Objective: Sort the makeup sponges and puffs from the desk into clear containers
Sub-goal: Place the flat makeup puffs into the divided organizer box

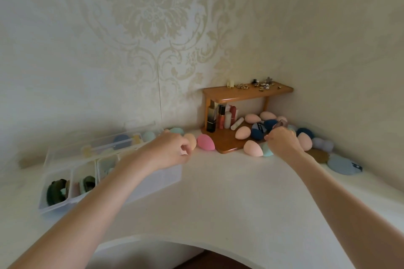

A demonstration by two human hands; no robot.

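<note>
Head view: both hands [172, 148] among sponges [253, 148], perhaps grasping.

- Wallpaper [153, 17]: cream with a pale gold damask pattern.
- Desk [218, 199]: off-white.
- Small shelf [247, 91] in the far corner: warm brown wood.
- Egg-shaped sponges: one pink sponge [205, 142], several peach sponges [253, 148], a mint sponge [177, 130].
- Puffs: navy puff [258, 132], grey-blue puff [341, 165] at the right edge.
- Clear container [56, 181]: dark green pieces inside.

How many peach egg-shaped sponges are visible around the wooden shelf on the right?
5: two at the back beside the shelf leg, one on the shelf base, one in front of it, one beyond the right hand. Others may be hidden.
</note>
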